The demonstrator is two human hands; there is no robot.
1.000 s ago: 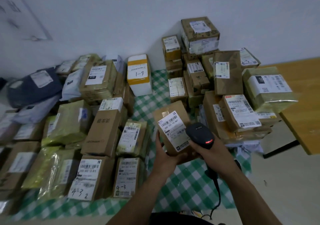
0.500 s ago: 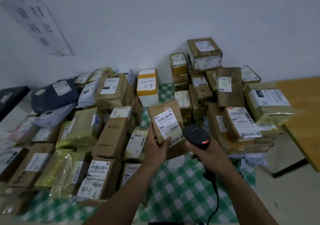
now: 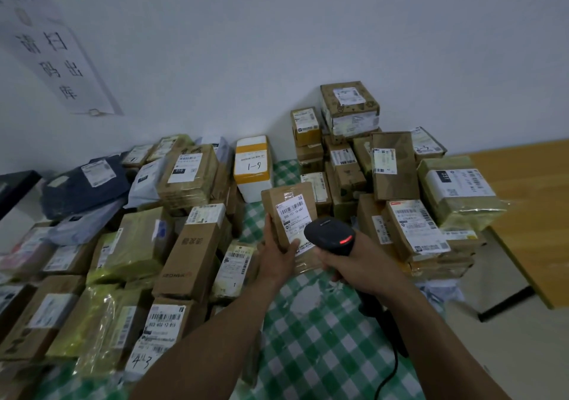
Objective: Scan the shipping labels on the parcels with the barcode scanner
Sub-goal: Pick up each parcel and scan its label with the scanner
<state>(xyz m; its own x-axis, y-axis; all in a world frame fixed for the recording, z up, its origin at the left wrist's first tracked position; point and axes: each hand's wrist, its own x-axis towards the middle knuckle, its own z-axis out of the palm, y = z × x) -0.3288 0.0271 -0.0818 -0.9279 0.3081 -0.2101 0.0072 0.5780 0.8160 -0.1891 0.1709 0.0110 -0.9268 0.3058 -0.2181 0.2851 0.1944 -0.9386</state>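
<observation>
The left hand [image 3: 275,258] holds a small brown cardboard parcel [image 3: 284,198] up over the green-and-white checked tablecloth [image 3: 323,344], near the middle of the table. Its fingers wrap round the left edge. Its thumb lies across the bottom of the white shipping label [image 3: 295,215]. The label faces the person, and the black bars at its top are in plain sight.

The right hand [image 3: 361,265] grips the black barcode scanner [image 3: 328,234] tight by its handle. The scanner head sits just right of the label, very close, and a small red light glows on its back. I cannot see if a finger is on the trigger.

What could go wrong? The scanner may be too close or tipped sideways, so it may miss the bars. The thumb could slide up and cover them. A bit of shiny tape [image 3: 288,195] above the label could flash light back. The tall pile of brown boxes [image 3: 395,171] on the far right shows many labels, so the scanner might read a wrong one if it swings that way. The thin black cable [image 3: 392,365] hangs down near the person and could catch on a parcel. Only one hand holds the parcel, so a loose hold could drop it.
</observation>
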